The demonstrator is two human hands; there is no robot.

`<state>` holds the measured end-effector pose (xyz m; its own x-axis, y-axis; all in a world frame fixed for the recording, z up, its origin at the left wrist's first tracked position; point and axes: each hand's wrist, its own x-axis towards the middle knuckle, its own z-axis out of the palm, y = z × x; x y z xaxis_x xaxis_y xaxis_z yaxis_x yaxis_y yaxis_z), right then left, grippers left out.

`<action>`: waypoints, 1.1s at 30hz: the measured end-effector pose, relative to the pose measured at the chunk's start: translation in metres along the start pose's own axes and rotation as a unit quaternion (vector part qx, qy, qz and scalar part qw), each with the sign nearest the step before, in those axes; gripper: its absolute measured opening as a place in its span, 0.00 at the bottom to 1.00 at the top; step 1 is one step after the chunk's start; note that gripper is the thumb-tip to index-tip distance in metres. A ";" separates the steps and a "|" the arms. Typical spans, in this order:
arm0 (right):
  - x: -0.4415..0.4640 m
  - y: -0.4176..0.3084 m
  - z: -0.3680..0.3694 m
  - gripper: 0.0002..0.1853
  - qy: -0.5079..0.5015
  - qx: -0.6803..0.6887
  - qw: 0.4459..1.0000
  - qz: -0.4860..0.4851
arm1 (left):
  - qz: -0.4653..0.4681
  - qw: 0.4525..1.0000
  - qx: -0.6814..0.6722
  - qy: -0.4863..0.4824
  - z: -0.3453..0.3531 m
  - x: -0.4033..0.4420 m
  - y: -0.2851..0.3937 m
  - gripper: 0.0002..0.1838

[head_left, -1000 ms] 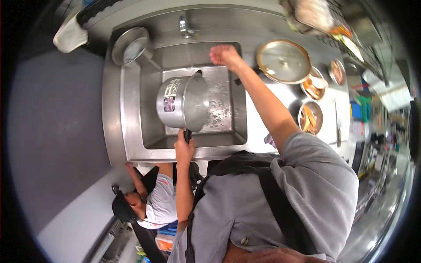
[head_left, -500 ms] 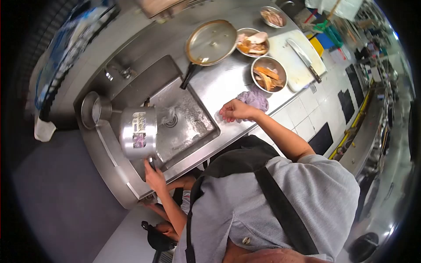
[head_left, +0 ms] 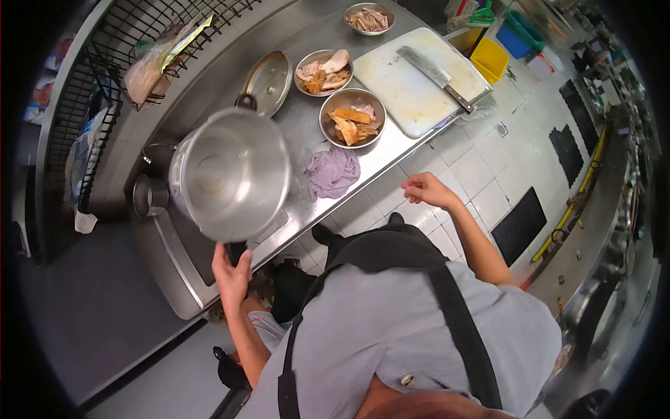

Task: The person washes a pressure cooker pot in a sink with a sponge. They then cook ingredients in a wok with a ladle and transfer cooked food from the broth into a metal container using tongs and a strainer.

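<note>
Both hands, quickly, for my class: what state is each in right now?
Left hand: closed on the pot's handle.
Right hand: partly open, fingers loosely curled, nothing seen in it.

Shiny metal pot (head_left: 237, 174); matt cloth (head_left: 333, 172)

Floor tiles (head_left: 466, 176): open room, 3 o'clock of right hand (head_left: 427, 190).
Purple cloth (head_left: 333, 173): low obstacle, 9 o'clock.
Pot (head_left: 236, 174): bulky block beyond cloth.
Near bowl (head_left: 326, 133): rimmed obstacle, 10 o'clock.
Knife (head_left: 431, 71): across cutting board (head_left: 391, 84), 12 o'clock.
</note>
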<state>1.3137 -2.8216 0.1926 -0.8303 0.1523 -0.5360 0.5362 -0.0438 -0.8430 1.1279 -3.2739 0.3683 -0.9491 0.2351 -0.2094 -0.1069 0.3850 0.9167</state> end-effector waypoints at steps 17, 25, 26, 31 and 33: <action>-0.051 0.033 -0.083 0.15 0.126 -0.038 0.991 -0.028 | 0.066 0.933 -0.211 -0.284 0.269 0.261 0.088 0.08; -0.095 0.138 -0.087 0.10 0.238 -0.131 0.962 0.020 | 0.108 0.949 -0.161 -0.248 0.306 0.398 0.076 0.13; -0.098 0.147 -0.081 0.10 0.238 -0.129 0.962 0.035 | 0.115 0.952 -0.154 -0.240 0.307 0.407 0.075 0.13; -0.105 0.168 -0.054 0.09 0.222 -0.069 0.962 0.141 | 0.105 0.956 -0.155 -0.224 0.312 0.438 0.059 0.13; -0.100 0.174 -0.046 0.09 0.224 -0.105 0.959 0.136 | 0.071 0.959 -0.170 -0.215 0.312 0.444 0.058 0.12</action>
<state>1.4971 -2.7990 0.1011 -0.5321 0.5744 -0.6220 0.7814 0.0504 -0.6219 0.7924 -2.8683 0.2221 -0.7599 0.6374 -0.1277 -0.1448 0.0255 0.9891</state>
